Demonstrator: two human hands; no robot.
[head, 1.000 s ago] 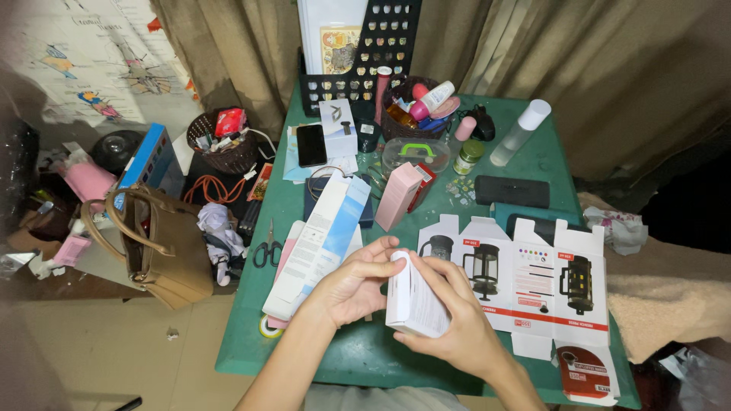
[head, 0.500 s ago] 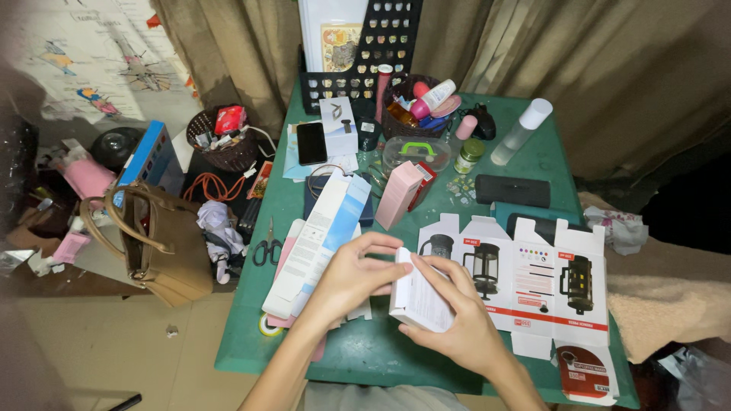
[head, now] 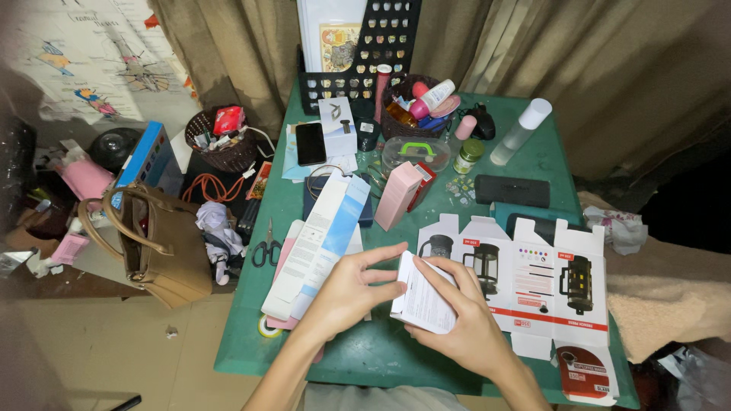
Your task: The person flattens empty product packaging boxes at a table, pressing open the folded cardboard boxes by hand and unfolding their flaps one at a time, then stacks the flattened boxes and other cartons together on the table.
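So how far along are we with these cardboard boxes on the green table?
Looks done: one large white carton printed with coffee presses lies opened flat, and a long white-and-blue box lies beside it. In hand: the left hand and right hand both grip a small white printed box, apparently mid-fold. Left: the pink upright box hasn't been touched.

The right hand hides the white box's lower side.

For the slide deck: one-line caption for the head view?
Both hands, left hand and right hand, hold a small white carton over a cluttered green table, beside a flattened coffee-press box.
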